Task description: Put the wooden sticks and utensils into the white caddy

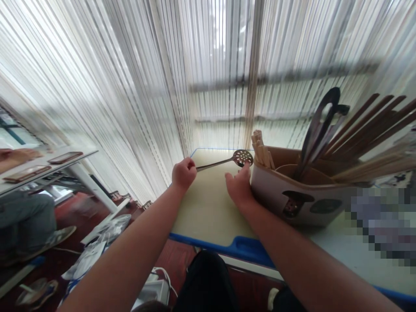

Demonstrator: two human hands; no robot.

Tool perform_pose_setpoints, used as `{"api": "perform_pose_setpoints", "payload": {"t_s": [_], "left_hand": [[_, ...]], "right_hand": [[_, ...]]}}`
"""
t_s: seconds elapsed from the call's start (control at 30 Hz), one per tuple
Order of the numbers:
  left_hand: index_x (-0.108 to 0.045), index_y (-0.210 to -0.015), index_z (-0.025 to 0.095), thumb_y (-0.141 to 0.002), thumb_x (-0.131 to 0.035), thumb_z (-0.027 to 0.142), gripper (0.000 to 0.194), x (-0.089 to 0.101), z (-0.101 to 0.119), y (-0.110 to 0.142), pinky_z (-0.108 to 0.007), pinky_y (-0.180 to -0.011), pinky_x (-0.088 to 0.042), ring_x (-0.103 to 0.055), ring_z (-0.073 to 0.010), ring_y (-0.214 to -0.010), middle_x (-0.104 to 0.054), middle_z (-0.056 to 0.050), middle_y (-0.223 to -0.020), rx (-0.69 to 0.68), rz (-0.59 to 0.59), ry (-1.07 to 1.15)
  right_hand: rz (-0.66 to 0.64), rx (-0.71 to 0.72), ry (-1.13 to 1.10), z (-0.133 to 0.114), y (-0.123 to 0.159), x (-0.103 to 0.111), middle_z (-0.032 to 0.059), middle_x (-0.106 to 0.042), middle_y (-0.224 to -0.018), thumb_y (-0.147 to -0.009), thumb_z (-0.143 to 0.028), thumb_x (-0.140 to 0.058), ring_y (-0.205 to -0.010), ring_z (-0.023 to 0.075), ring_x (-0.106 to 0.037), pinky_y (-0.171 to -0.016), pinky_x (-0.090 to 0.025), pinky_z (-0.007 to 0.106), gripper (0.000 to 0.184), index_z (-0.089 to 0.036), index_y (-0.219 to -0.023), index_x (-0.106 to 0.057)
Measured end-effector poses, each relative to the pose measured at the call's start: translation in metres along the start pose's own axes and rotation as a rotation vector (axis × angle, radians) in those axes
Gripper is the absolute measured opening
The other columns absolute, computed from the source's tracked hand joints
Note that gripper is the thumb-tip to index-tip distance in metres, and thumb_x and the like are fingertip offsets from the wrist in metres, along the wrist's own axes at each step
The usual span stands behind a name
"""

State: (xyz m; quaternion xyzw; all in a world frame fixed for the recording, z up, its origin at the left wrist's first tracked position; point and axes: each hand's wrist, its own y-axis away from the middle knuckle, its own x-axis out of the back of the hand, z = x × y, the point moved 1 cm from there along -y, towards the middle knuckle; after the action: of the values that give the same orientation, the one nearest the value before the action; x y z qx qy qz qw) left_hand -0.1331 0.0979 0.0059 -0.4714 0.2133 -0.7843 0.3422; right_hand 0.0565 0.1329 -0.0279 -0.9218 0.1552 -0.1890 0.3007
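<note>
My left hand (184,174) is closed around the handle end of a metal slotted spoon (214,164), held nearly level above the cream tabletop (204,208). The round perforated head of the spoon points right. My right hand (239,184) is by that head, thumb and fingers apart, one fingertip at its lower edge; whether it presses on the metal I cannot tell. Just right of this hand stands a white utensil holder (276,195) with light wooden chopsticks (262,151), dark-handled tongs (316,134) and several brown chopsticks (367,130).
A blue rim (208,245) edges the table. Vertical strip curtains (221,65) hang behind it. At the left, a white table (78,158) bears two flat objects, with another person's arm (19,154) over it. Plastic bags (107,236) and cables lie on the red floor.
</note>
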Motion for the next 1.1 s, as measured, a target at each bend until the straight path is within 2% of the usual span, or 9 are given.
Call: {"api": "perform_pose_setpoints", "payload": {"t_s": [0.13,0.23,0.33,0.43,0.57,0.7,0.83,0.97,1.1], "left_hand": [[-0.057,-0.063,0.020,-0.062,-0.046,0.015,0.013,-0.003,-0.009,-0.002,-0.025,-0.057,-0.039,-0.055,-0.0156,-0.059,-0.059,0.001,-0.057,0.038,-0.053,0.013],[-0.057,-0.063,0.020,-0.061,-0.046,0.015,0.013,-0.004,-0.012,-0.003,-0.025,-0.057,-0.039,-0.056,-0.0157,-0.059,-0.060,0.001,-0.058,0.044,-0.077,0.011],[-0.057,-0.062,0.021,-0.062,-0.044,0.015,0.014,-0.003,-0.013,-0.004,-0.025,-0.057,-0.039,-0.056,-0.0161,-0.059,-0.060,0.001,-0.056,0.067,-0.019,0.009],[-0.058,-0.062,0.021,-0.064,-0.043,0.015,0.016,-0.001,-0.013,-0.004,-0.025,-0.058,-0.040,-0.057,-0.0168,-0.061,-0.060,0.000,-0.056,0.117,0.037,0.012],[-0.059,-0.062,0.021,-0.065,-0.043,0.015,0.017,0.000,-0.012,-0.005,-0.025,-0.058,-0.039,-0.058,-0.0175,-0.063,-0.061,0.000,-0.057,0.135,0.042,0.008],[-0.061,-0.061,0.021,-0.070,-0.042,0.017,0.021,0.005,-0.010,-0.005,-0.025,-0.057,-0.036,-0.057,-0.0183,-0.065,-0.062,-0.002,-0.059,0.200,0.107,-0.076],[-0.062,-0.063,0.021,-0.072,-0.041,0.018,0.024,0.011,-0.009,-0.005,-0.026,-0.055,-0.032,-0.056,-0.0184,-0.063,-0.062,-0.003,-0.061,0.264,0.180,-0.138],[-0.063,-0.063,0.022,-0.073,-0.042,0.019,0.024,0.013,-0.008,-0.006,-0.027,-0.055,-0.029,-0.054,-0.0191,-0.062,-0.062,-0.004,-0.061,0.292,0.145,-0.181],[-0.064,-0.064,0.021,-0.073,-0.042,0.018,0.024,0.015,-0.008,-0.006,-0.027,-0.055,-0.028,-0.054,-0.0193,-0.063,-0.063,-0.005,-0.063,0.288,0.136,-0.210]], "right_hand": [[0.000,-0.081,-0.027,-0.005,-0.003,0.003,0.0239,-0.037,-0.133,-0.064,-0.026,-0.055,-0.127,0.0335,-0.034,-0.107,-0.025,0.051,0.075,-0.005,-0.131,-0.031],[-0.036,-0.159,-0.110,-0.009,-0.005,0.005,0.0240,-0.038,-0.132,-0.065,-0.028,-0.055,-0.119,0.0313,-0.045,-0.100,-0.037,0.048,0.075,-0.006,-0.132,-0.029],[-0.046,-0.155,-0.201,-0.014,-0.005,0.009,0.0219,-0.038,-0.132,-0.069,-0.033,-0.053,-0.109,0.0278,-0.052,-0.087,-0.047,0.042,0.074,-0.010,-0.134,-0.027],[-0.045,-0.097,-0.226,-0.019,-0.004,0.012,0.0183,-0.041,-0.128,-0.071,-0.033,-0.053,-0.104,0.0251,-0.054,-0.082,-0.049,0.039,0.069,-0.015,-0.133,-0.029],[-0.034,-0.088,-0.216,-0.024,-0.002,0.016,0.0158,-0.044,-0.124,-0.070,-0.033,-0.054,-0.094,0.0217,-0.056,-0.079,-0.049,0.036,0.066,-0.017,-0.130,-0.031],[-0.044,-0.124,-0.212,-0.025,-0.001,0.018,0.0100,-0.050,-0.108,-0.069,-0.032,-0.055,-0.071,0.0151,-0.054,-0.077,-0.047,0.037,0.047,-0.018,-0.112,-0.040],[-0.016,-0.155,-0.248,-0.020,-0.002,0.017,0.0022,-0.050,-0.089,-0.072,-0.032,-0.052,-0.069,0.0151,-0.052,-0.071,-0.046,0.036,0.025,-0.022,-0.089,-0.038],[-0.038,-0.227,-0.297,-0.015,-0.002,0.013,-0.0025,-0.048,-0.078,-0.073,-0.028,-0.049,-0.062,0.0139,-0.051,-0.059,-0.043,0.030,0.020,-0.024,-0.086,-0.035],[-0.059,-0.334,-0.289,-0.021,0.000,0.016,-0.0062,-0.048,-0.066,-0.076,-0.028,-0.048,-0.049,0.0124,-0.050,-0.048,-0.038,0.025,0.020,-0.023,-0.091,-0.037]]}}
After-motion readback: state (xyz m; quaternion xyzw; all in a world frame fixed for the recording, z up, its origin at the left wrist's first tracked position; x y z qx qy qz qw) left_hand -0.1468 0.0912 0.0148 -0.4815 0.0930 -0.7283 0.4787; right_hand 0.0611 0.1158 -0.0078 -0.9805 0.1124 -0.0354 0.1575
